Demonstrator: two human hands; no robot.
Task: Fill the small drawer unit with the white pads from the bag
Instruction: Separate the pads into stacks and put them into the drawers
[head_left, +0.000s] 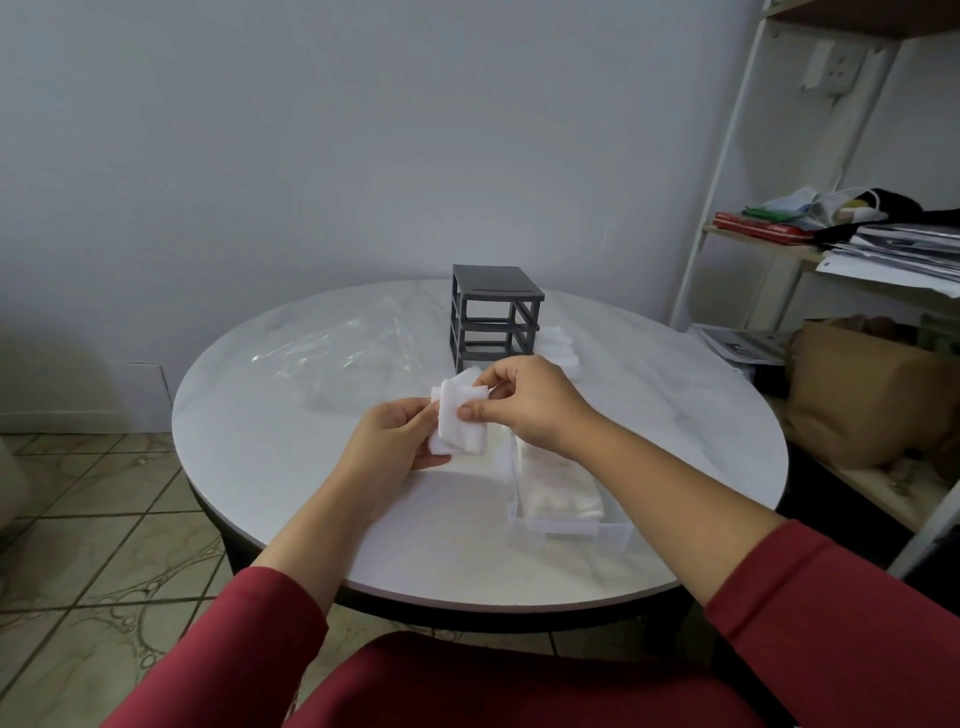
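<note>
My left hand (392, 441) and my right hand (524, 402) together hold a small stack of white pads (460, 428) above the middle of the round table. The right hand pinches the top pad at its right edge. The left hand grips the stack from the left and below. Behind them stands the grey drawer frame (493, 314) with its drawer slots open. A clear drawer (563, 496) pulled out of it lies on the table under my right wrist, with white pads inside. The clear plastic bag (345, 353) lies flat at the back left.
The white round table (291, 467) carries more white pads or a clear drawer (558, 345) right of the frame. A white shelf rack (727, 171) with papers and a brown bag (862, 389) stands at the right. Tiled floor lies to the left.
</note>
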